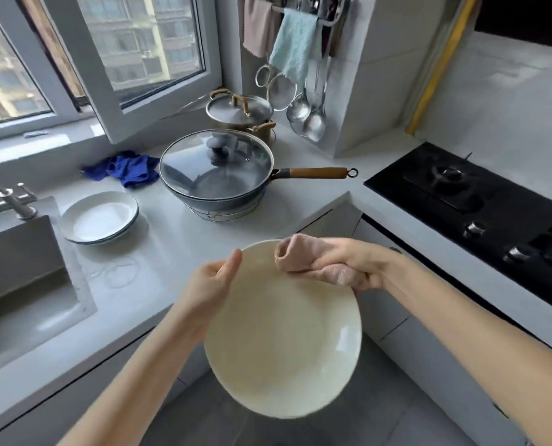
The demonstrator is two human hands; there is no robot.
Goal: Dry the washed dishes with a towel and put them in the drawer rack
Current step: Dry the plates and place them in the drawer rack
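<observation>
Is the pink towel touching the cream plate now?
Touching. The head view shows the pink towel, bunched in the right hand, pressed on the cream plate near its upper rim.

Kitchen corner in daylight. A white desk (171, 239) wraps the corner from 9 o'clock to 3 o'clock. At 10 to 11 o'clock, a white-framed window (107, 59) stands with one sash swung inward; apartment blocks show through the glass. A white tiled pillar (381, 75) rises at 1 o'clock, with a rail (303, 11) of hanging cloths and ladles on its left face. A black hob (480, 204) is set into the desk at 3 o'clock. A sink (20, 284) and tap (7, 201) lie at 9 o'clock. White cabinet fronts (397, 317) run below the desk; grey floor (364, 420) at 6 o'clock.
</observation>
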